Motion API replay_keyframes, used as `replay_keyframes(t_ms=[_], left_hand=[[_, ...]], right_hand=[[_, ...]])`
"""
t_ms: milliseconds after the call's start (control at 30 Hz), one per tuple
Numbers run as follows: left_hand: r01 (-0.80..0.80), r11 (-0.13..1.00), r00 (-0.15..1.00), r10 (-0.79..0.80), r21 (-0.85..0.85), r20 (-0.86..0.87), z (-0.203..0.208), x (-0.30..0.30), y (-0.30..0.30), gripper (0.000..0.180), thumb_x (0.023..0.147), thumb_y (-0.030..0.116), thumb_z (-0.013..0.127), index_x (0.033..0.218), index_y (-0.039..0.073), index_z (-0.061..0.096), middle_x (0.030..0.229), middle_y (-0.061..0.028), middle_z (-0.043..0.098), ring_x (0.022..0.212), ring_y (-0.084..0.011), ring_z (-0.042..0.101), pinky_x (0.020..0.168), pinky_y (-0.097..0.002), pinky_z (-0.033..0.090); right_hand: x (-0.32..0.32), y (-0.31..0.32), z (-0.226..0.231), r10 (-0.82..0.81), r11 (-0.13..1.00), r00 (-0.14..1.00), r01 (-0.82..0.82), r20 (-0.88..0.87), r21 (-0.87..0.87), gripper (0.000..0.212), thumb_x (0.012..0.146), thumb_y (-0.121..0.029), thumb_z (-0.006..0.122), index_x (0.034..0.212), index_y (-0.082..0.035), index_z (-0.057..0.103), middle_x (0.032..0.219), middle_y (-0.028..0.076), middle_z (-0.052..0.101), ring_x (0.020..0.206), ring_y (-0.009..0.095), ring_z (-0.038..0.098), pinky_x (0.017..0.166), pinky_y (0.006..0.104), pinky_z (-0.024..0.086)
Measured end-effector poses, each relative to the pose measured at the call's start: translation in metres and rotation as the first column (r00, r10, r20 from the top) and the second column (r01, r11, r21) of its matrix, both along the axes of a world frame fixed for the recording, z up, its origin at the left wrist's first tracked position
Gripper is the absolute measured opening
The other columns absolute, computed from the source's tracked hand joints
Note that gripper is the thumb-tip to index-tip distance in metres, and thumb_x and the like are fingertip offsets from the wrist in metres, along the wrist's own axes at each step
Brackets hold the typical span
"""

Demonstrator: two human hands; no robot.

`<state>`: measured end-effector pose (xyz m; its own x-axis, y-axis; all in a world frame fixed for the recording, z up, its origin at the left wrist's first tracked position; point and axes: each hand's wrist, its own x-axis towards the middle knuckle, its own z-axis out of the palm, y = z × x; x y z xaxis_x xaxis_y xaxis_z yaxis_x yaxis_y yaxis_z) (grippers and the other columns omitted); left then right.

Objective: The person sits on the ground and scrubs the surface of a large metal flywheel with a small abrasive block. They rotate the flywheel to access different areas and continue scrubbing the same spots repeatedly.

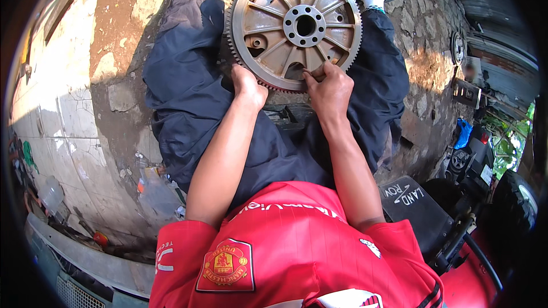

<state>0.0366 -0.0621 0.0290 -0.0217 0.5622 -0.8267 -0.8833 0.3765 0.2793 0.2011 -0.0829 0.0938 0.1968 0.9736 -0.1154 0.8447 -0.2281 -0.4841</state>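
Note:
A large round flywheel (273,21) with a toothed ring gear stands tilted between my knees, its face toward me. Brownish stains cover its ribbed web, and a ring of bolt holes surrounds the hub's centre hole. My left hand (249,85) is curled at the lower left rim, its fingers partly hidden behind the teeth. At the lower right, my right hand (331,86) grips the rim, with thumb and fingertips by an opening in the web. Whether those fingertips also pinch something small, I cannot make out.
My legs in dark trousers (188,88) flank the flywheel on rough stony ground (123,98). Clear plastic containers (157,194) lie left of me. At the right are a black panel (416,208), a tyre (516,205), a blue plastic bag (463,133) and corrugated sheets (505,63).

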Motion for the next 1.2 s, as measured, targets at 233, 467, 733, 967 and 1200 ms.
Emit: replay_keyframes(t_ms=[233, 467, 733, 967, 1200], left_hand=[[0.044, 0.998, 0.998, -0.045, 0.037, 0.031, -0.006, 0.002, 0.005, 0.062, 0.113, 0.049, 0.025, 0.155, 0.012, 0.051, 0.16, -0.0086, 0.052, 0.144, -0.0311, 0.052, 0.121, -0.0538, 0.041], [0.032, 0.999, 0.999, -0.032, 0.013, -0.007, -0.009, 0.004, 0.004, 0.063, 0.113, 0.05, 0.026, 0.154, 0.012, 0.052, 0.159, -0.0084, 0.053, 0.144, -0.0311, 0.052, 0.121, -0.0542, 0.041], [0.026, 1.0, 1.0, -0.026, 0.005, -0.012, -0.016, 0.003, 0.005, 0.062, 0.113, 0.05, 0.027, 0.153, 0.012, 0.054, 0.158, -0.0084, 0.054, 0.143, -0.0305, 0.053, 0.12, -0.0541, 0.042], [0.04, 0.999, 0.999, -0.04, 0.022, 0.002, -0.01, 0.0, 0.005, 0.062, 0.112, 0.049, 0.026, 0.156, 0.012, 0.05, 0.161, -0.0085, 0.051, 0.145, -0.03, 0.05, 0.122, -0.0534, 0.04], [0.028, 0.999, 0.999, -0.028, 0.018, 0.022, 0.0, 0.001, 0.005, 0.065, 0.112, 0.052, 0.024, 0.159, 0.012, 0.047, 0.164, -0.0087, 0.048, 0.148, -0.031, 0.048, 0.125, -0.0546, 0.035]], right_hand=[[0.003, 0.013, -0.014, 0.098, 0.985, 0.99, -0.111, 0.103, 0.13, 0.026, 0.074, -0.015, 0.093, 0.077, 0.0, 0.072, 0.076, 0.018, 0.074, 0.07, 0.031, 0.075, 0.069, 0.0416, 0.058], [-0.006, 0.02, -0.002, 0.02, 1.0, 1.0, -0.02, 0.013, 0.019, 0.022, 0.073, -0.011, 0.091, 0.08, 0.001, 0.073, 0.082, 0.02, 0.075, 0.079, 0.039, 0.074, 0.078, 0.0469, 0.059], [-0.006, 0.023, 0.001, 0.039, 0.998, 0.999, -0.038, 0.023, -0.041, 0.023, 0.072, -0.01, 0.09, 0.083, 0.001, 0.073, 0.085, 0.024, 0.075, 0.083, 0.043, 0.075, 0.08, 0.0489, 0.059], [-0.008, 0.005, 0.008, -0.124, 0.985, 0.99, 0.115, -0.066, -0.129, 0.024, 0.074, -0.011, 0.09, 0.083, 0.003, 0.073, 0.084, 0.025, 0.075, 0.084, 0.043, 0.075, 0.081, 0.05, 0.06], [-0.007, 0.003, -0.007, -0.095, 0.994, 0.995, 0.093, -0.04, -0.049, 0.025, 0.074, -0.012, 0.09, 0.081, 0.001, 0.07, 0.084, 0.024, 0.074, 0.083, 0.042, 0.073, 0.081, 0.0503, 0.058]])
